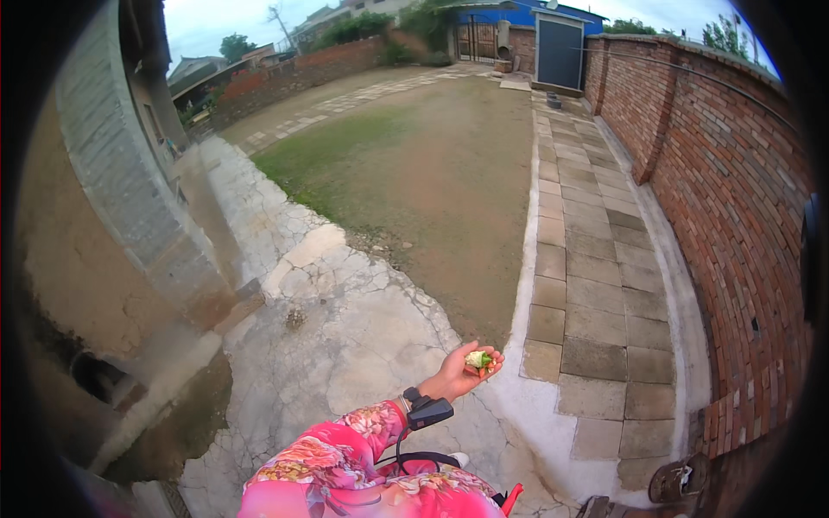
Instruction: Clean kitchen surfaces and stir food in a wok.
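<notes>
My left hand [465, 373] is held out palm up, with the fingers curled into a cup. In it lies a small handful of vegetable pieces [478, 360], pale green, bright green and orange-red; their exact kind is too small to tell. A black device on a strap [429, 411] sits on the wrist, beside a bangle. A black cable [399, 447] runs from it toward the body. The pink flowered sleeve [337, 447] covers the arm. My right hand is out of view. Below the hand lies cracked concrete paving [350, 349].
A slab path [596, 291] runs along a red brick wall [725, 194] on the right. Ahead is a yard of earth and grass [440, 168]. A building wall [129, 175] stands left. A dark grey door [559, 54] and a barred gate [476, 40] are at the far end.
</notes>
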`<action>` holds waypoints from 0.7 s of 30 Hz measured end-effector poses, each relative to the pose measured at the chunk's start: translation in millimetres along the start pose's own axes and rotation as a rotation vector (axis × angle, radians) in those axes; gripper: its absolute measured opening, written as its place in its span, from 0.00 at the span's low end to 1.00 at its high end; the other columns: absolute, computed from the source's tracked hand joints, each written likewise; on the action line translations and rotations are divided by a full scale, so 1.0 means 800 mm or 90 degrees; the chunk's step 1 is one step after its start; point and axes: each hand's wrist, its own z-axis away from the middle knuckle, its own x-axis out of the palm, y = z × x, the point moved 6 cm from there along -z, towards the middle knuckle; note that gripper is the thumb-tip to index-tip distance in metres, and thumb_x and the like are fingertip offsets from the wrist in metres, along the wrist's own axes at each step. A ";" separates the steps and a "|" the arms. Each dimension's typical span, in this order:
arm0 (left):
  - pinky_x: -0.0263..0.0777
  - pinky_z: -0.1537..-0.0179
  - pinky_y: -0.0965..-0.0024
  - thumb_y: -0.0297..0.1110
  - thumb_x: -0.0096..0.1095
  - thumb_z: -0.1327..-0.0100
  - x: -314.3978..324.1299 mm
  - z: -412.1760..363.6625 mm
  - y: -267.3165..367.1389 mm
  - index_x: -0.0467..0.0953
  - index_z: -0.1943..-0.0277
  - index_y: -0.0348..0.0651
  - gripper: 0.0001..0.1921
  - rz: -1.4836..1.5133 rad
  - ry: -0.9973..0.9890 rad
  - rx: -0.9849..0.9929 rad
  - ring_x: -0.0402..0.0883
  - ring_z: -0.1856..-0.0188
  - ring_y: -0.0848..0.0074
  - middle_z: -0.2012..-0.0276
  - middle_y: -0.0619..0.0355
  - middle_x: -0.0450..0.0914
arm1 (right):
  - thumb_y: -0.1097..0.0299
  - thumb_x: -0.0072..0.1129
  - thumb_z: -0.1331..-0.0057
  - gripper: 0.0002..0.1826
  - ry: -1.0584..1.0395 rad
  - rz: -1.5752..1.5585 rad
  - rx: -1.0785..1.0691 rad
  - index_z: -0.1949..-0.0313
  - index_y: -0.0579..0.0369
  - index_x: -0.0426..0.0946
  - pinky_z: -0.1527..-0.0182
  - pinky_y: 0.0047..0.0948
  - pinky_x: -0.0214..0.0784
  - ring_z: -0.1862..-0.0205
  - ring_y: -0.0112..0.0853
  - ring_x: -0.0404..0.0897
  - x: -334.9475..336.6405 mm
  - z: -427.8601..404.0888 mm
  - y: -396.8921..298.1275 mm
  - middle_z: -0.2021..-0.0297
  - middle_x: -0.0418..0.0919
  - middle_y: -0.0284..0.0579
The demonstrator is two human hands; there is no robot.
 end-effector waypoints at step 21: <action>0.65 0.41 0.53 0.38 0.42 0.31 0.233 -0.286 -0.654 0.70 0.56 0.28 0.17 -0.286 -0.024 -0.531 0.71 0.46 0.53 0.54 0.41 0.75 | 0.67 0.53 0.40 0.08 0.290 -0.702 0.231 0.62 0.55 0.75 0.73 0.25 0.68 0.72 0.28 0.80 -0.096 0.081 0.095 0.71 0.81 0.42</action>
